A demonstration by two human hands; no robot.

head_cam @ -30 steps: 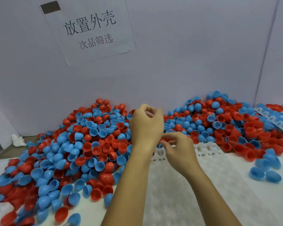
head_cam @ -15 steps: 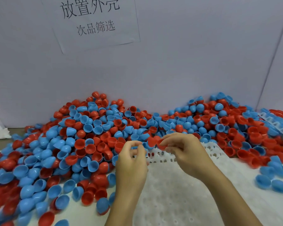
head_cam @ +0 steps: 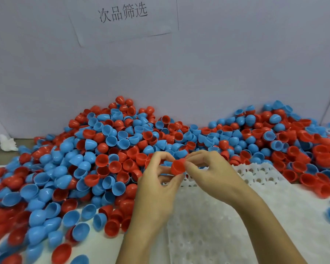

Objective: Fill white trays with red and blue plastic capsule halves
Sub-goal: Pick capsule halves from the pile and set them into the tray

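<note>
Red capsule half (head_cam: 178, 167) pinched by both hands' fingers (head_cam: 193, 164) | over white tray (head_cam: 217, 216) | capsule pile (head_cam: 107, 149) against grey wall (head_cam: 217, 63)

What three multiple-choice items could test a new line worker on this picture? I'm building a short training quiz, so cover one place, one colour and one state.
1. Where does the white tray lie?
A. under the hands
B. on the wall
C. atop the pile

2. What colour is the capsule half held between the hands?
A. blue
B. red
C. white

3. How is the right hand?
A. flat on the tray
B. pinching the capsule half
C. out of view

Key: 1 A, the perforated tray spreads below both hands; 2 B, the half is plainly red; 3 B, its fingertips close on the half, with the left hand beside it.
</note>
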